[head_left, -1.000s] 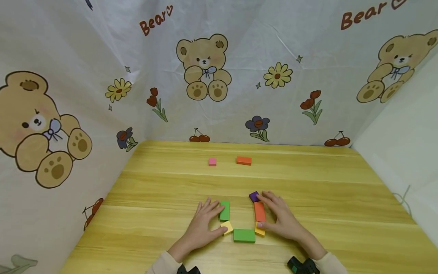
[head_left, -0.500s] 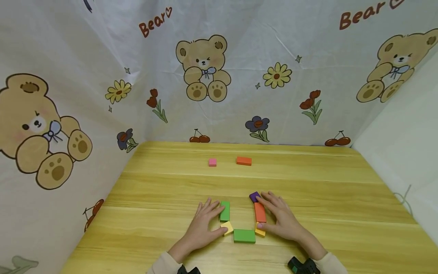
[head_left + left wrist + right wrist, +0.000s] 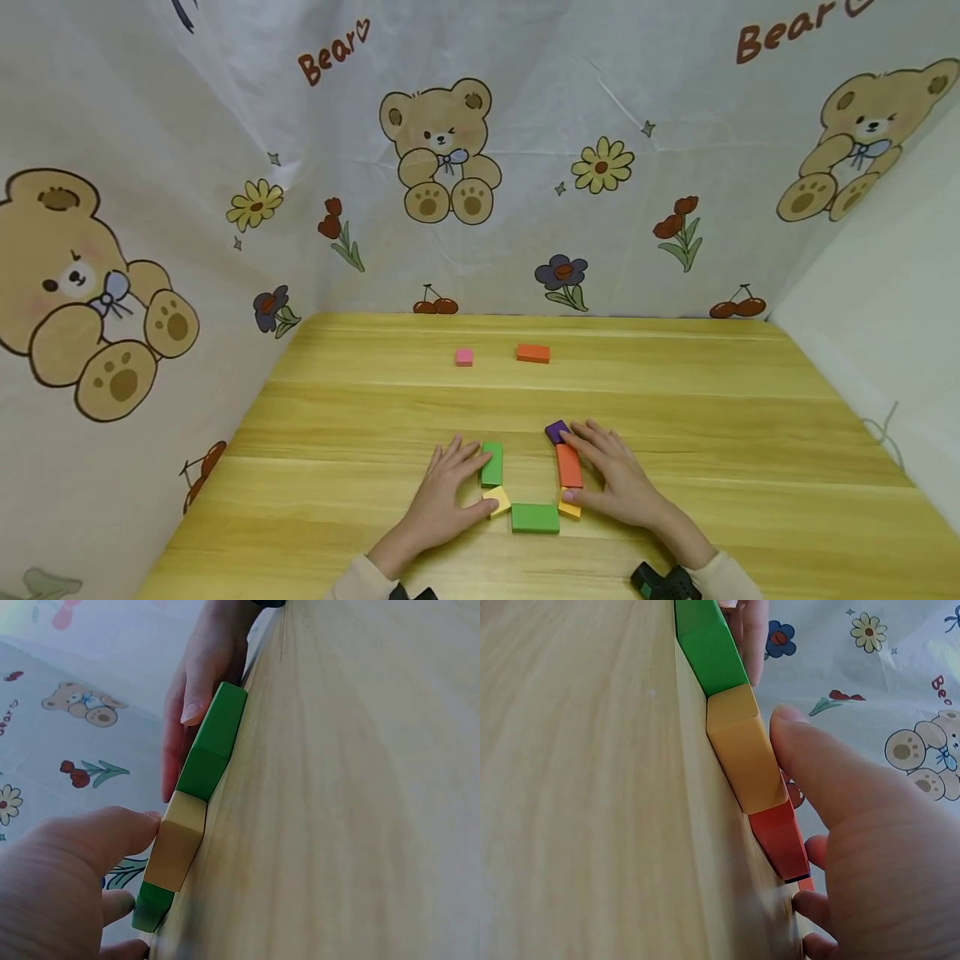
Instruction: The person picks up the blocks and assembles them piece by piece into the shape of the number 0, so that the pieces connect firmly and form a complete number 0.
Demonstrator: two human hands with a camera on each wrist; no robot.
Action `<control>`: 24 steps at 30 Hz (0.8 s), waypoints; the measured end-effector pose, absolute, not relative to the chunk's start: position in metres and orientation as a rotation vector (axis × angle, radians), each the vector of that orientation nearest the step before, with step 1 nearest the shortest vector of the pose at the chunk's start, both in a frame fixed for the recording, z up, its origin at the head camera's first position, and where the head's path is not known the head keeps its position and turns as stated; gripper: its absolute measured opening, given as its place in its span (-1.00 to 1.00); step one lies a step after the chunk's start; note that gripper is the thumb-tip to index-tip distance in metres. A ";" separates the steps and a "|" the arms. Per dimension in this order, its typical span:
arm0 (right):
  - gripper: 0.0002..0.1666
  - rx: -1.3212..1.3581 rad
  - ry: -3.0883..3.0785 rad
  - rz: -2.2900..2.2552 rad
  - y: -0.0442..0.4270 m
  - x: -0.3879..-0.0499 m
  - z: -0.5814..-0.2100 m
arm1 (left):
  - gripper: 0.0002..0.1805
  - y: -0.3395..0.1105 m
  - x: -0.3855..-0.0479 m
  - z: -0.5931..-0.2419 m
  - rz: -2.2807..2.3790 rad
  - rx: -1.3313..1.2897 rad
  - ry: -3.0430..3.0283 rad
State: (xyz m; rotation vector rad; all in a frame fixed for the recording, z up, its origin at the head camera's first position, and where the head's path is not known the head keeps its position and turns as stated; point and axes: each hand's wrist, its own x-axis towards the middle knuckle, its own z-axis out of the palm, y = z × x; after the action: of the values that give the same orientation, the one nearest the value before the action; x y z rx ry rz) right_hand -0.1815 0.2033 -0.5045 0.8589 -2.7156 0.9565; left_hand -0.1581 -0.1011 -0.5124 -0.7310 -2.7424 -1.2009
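Small blocks form a U on the table. My left hand (image 3: 442, 502) lies spread at its left side, thumb on the yellow block (image 3: 497, 502), a fingertip touching the upright green block (image 3: 492, 465). The other green block (image 3: 535, 518) lies crosswise at the near side. On the right, my right hand (image 3: 624, 483) has its thumb on the orange-yellow block (image 3: 570, 504) and its index finger at the purple block (image 3: 557, 432), with the red block (image 3: 569, 466) between them. In the left wrist view the thumb touches the yellow block (image 3: 177, 841); the right wrist view shows the thumb against the orange-yellow block (image 3: 744, 748).
Farther back on the wooden table (image 3: 375, 400) lie a pink block (image 3: 464, 357) and an orange-red block (image 3: 533, 353). A cloth (image 3: 525, 233) printed with bears and flowers hangs behind the table's far edge. Dark devices (image 3: 664, 582) are strapped at the wrists.
The head view has shifted very slightly. Both hands and the blocks stay in the same places relative to each other.
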 end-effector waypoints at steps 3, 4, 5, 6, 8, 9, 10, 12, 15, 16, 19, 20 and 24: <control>-0.03 0.854 -2.724 0.951 0.204 -0.182 -0.504 | -0.31 -0.100 -0.159 -0.512 -1.244 -0.724 -2.723; -0.03 0.852 -2.729 0.951 0.204 -0.182 -0.504 | -0.32 -0.100 -0.160 -0.512 -1.268 -0.714 -2.715; -0.03 0.850 -2.735 0.952 0.204 -0.182 -0.504 | -0.32 -0.101 -0.160 -0.511 -1.299 -0.703 -2.707; -0.03 0.849 -2.739 0.951 0.203 -0.182 -0.504 | -0.32 -0.101 -0.161 -0.509 -1.334 -0.688 -2.702; -0.03 0.845 -2.742 0.960 0.204 -0.182 -0.505 | -0.32 -0.102 -0.164 -0.505 -1.417 -0.649 -2.694; -0.03 0.843 -2.743 0.961 0.204 -0.182 -0.505 | -0.31 -0.103 -0.166 -0.502 -1.456 -0.624 -2.694; -0.03 0.841 -2.745 0.961 0.204 -0.182 -0.505 | -0.31 -0.104 -0.169 -0.499 -1.485 -0.599 -2.688; -0.03 0.836 -2.746 0.953 0.204 -0.182 -0.507 | -0.30 -0.106 -0.178 -0.492 -1.533 -0.539 -2.679; -0.03 0.834 -2.751 0.950 0.204 -0.182 -0.508 | -0.31 -0.111 -0.198 -0.481 -1.550 -0.423 -2.655; -0.03 0.832 -2.753 0.949 0.204 -0.182 -0.508 | -0.31 -0.113 -0.207 -0.479 -1.546 -0.384 -2.646; -0.03 0.827 -2.757 0.954 0.204 -0.182 -0.508 | -0.29 -0.120 -0.234 -0.472 -1.530 -0.277 -2.629; -0.03 0.826 -2.756 0.955 0.204 -0.182 -0.508 | -0.28 -0.122 -0.243 -0.472 -1.529 -0.248 -2.626; -0.04 0.825 -2.751 0.958 0.204 -0.182 -0.507 | -0.24 -0.128 -0.277 -0.470 -1.564 -0.133 -2.629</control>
State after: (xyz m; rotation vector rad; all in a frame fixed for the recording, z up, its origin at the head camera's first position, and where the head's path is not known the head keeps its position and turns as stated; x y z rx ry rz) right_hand -0.1816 0.2035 -0.5069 0.8247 -2.7512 0.9582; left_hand -0.2768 -0.1282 -0.4697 -0.1325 -2.6295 -1.5638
